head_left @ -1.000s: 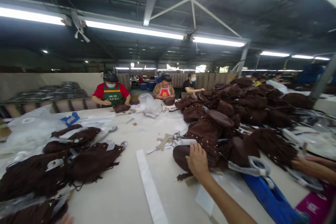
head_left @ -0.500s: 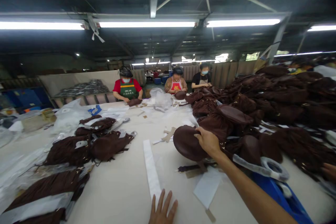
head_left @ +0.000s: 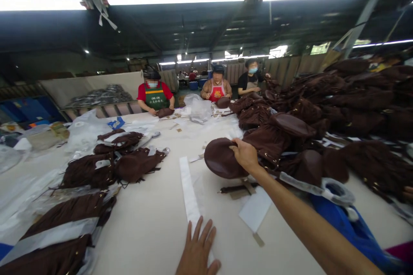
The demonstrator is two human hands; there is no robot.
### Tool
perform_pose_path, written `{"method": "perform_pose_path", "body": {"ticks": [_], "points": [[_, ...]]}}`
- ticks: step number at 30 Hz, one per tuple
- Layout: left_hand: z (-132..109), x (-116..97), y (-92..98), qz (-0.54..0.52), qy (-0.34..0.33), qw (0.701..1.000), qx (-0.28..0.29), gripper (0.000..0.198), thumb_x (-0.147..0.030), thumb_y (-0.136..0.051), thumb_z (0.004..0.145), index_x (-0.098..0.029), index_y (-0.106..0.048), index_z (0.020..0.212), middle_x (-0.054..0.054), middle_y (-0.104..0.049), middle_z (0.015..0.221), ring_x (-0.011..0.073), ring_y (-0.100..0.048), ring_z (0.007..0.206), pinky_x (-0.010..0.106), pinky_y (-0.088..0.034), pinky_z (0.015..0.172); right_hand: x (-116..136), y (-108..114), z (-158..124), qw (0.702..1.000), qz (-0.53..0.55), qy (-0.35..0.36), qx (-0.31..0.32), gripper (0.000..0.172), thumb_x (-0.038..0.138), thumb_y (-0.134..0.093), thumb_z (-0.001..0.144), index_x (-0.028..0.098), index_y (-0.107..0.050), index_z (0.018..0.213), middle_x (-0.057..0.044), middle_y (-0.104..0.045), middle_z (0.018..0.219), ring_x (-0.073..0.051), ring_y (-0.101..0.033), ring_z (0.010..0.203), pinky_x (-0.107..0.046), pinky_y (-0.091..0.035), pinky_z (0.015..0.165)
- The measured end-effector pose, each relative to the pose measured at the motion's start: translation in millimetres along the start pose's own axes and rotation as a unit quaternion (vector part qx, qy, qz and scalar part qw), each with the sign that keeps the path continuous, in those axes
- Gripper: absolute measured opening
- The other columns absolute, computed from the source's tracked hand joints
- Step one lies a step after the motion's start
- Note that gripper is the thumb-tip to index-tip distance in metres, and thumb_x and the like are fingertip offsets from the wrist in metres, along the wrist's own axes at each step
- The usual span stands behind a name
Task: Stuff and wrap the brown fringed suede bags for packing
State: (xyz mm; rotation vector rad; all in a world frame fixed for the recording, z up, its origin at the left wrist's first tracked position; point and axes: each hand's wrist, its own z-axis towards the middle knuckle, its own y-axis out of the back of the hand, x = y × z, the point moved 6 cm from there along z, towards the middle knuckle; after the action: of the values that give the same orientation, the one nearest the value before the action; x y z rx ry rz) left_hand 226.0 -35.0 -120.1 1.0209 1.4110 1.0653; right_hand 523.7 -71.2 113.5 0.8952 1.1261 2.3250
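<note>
My right hand point(head_left: 245, 154) reaches forward with its fingers closed on the near edge of a dark brown bag point(head_left: 219, 161). The bag's smooth oval base faces me, raised slightly off the table beside a heap of similar bags. My left hand point(head_left: 197, 247) rests open, fingers spread, on the near end of a white paper strip point(head_left: 187, 189). To the right of that strip lies a pale sheet point(head_left: 256, 209) with a small tan tab. Under the held bag is a dark strap point(head_left: 234, 188), partly hidden.
More brown bags point(head_left: 85, 169) lie on the left, some wrapped with white bands. At the right, a tape roll point(head_left: 338, 191) sits by a blue object point(head_left: 348, 232). A large heap of brown bags point(head_left: 355, 107) fills the right side. Three co-workers point(head_left: 157, 96) are across the table.
My right hand has shifted the brown bag a little left and away from me. My left hand has come further into view over the white strip. The view has tilted down.
</note>
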Motion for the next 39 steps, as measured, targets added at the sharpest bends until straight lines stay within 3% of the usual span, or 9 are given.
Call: {"method": "perform_pose_path", "body": {"ticks": [4, 8, 12, 17, 22, 25, 29, 34, 39], "points": [[-8.7, -6.6, 22.7, -0.026, 0.003, 1.000, 0.012, 0.080, -0.054, -0.047, 0.090, -0.030, -0.001, 0.150, 0.000, -0.002, 0.158, 0.0379, 0.001, 0.145, 0.070, -0.005, 0.113, 8.4, 7.7, 5.2, 0.999, 0.011, 0.021, -0.021, 0.025, 0.034, -0.050, 0.092, 0.022, -0.062, 0.111, -0.008, -0.072, 0.093, -0.024, -0.065, 0.085, -0.029, -0.040, 0.071], [-14.1, 1.1, 22.5, -0.013, 0.006, 1.000, 0.020, 0.077, -0.052, -0.047, 0.090, -0.030, -0.004, 0.151, 0.001, -0.005, 0.158, 0.0386, -0.001, 0.145, 0.071, -0.004, 0.112, 26.3, -0.9, -6.9, 0.996, 0.036, 0.081, -0.004, 0.025, 0.031, -0.047, 0.095, 0.023, -0.059, 0.115, -0.005, -0.070, 0.105, -0.021, -0.064, 0.096, -0.027, -0.042, 0.080], [-21.3, 8.2, 23.2, 0.003, 0.009, 1.000, 0.003, 0.077, -0.051, -0.045, 0.092, -0.028, -0.002, 0.151, 0.002, -0.004, 0.159, 0.0362, 0.001, 0.145, 0.069, -0.004, 0.114, 27.6, -26.1, -34.4, 0.992, 0.041, 0.111, 0.054, 0.023, 0.026, -0.047, 0.095, 0.022, -0.057, 0.116, -0.004, -0.068, 0.111, -0.018, -0.063, 0.102, -0.025, -0.042, 0.085], [-27.4, 8.2, 26.4, 0.011, 0.027, 1.000, -0.002, 0.088, -0.059, -0.048, 0.088, -0.021, 0.001, 0.151, 0.009, -0.003, 0.159, 0.0357, -0.001, 0.145, 0.064, -0.008, 0.115, 13.8, -52.2, -72.2, 0.979, -0.001, 0.115, 0.169, 0.021, 0.026, -0.056, 0.089, 0.018, -0.060, 0.108, -0.006, -0.072, 0.090, -0.022, -0.067, 0.083, -0.028, -0.043, 0.070], [-30.1, 12.7, 23.9, 0.033, 0.043, 0.998, -0.033, 0.089, -0.063, -0.040, 0.090, -0.015, 0.003, 0.151, 0.014, -0.004, 0.158, 0.0369, -0.003, 0.145, 0.063, -0.010, 0.114, 67.6, -63.2, -78.8, 0.958, -0.043, 0.191, 0.210, 0.054, 0.035, -0.057, 0.090, 0.013, -0.041, 0.137, -0.017, -0.062, 0.121, -0.027, -0.059, 0.109, -0.034, -0.041, 0.089], [-29.7, 18.9, 15.5, 0.080, 0.026, 0.994, -0.072, 0.093, -0.068, -0.041, 0.087, -0.012, -0.002, 0.151, 0.017, -0.011, 0.157, 0.0378, -0.009, 0.145, 0.062, -0.013, 0.114, 123.5, -94.2, -75.1, 0.932, -0.088, 0.263, 0.235, 0.053, 0.023, -0.050, 0.093, 0.016, -0.034, 0.142, -0.018, -0.056, 0.129, -0.026, -0.052, 0.118, -0.038, -0.038, 0.096], [-28.8, 26.9, 3.3, 0.199, -0.014, 0.959, -0.202, 0.083, -0.063, -0.043, 0.088, -0.010, -0.025, 0.148, 0.015, -0.028, 0.153, 0.0343, -0.009, 0.145, 0.056, 0.005, 0.117, 165.7, -165.3, -69.1, 0.906, -0.152, 0.254, 0.303, 0.046, 0.015, -0.062, 0.085, 0.014, -0.049, 0.129, -0.015, -0.062, 0.116, -0.028, -0.057, 0.108, -0.045, -0.043, 0.093], [-25.5, 33.9, -17.8, 0.268, 0.026, 0.917, -0.296, 0.048, -0.028, -0.051, 0.090, -0.019, -0.048, 0.137, 0.007, -0.040, 0.149, 0.0313, -0.015, 0.145, 0.058, 0.000, 0.119, 173.5, -233.1, -57.2, 0.878, -0.202, 0.213, 0.378, 0.028, 0.033, -0.060, 0.092, 0.015, -0.059, 0.113, -0.007, -0.062, 0.112, -0.021, -0.061, 0.098, -0.042, -0.052, 0.085], [-17.9, 30.1, -27.6, 0.247, 0.098, 0.909, -0.322, 0.051, -0.022, -0.051, 0.088, -0.020, -0.045, 0.139, 0.008, -0.040, 0.148, 0.0315, -0.026, 0.141, 0.061, -0.015, 0.118, 172.0, -252.6, -22.5, 0.890, -0.184, 0.188, 0.372, 0.031, 0.034, -0.058, 0.093, 0.014, -0.058, 0.117, -0.009, -0.060, 0.116, -0.021, -0.061, 0.100, -0.042, -0.053, 0.085]]}}
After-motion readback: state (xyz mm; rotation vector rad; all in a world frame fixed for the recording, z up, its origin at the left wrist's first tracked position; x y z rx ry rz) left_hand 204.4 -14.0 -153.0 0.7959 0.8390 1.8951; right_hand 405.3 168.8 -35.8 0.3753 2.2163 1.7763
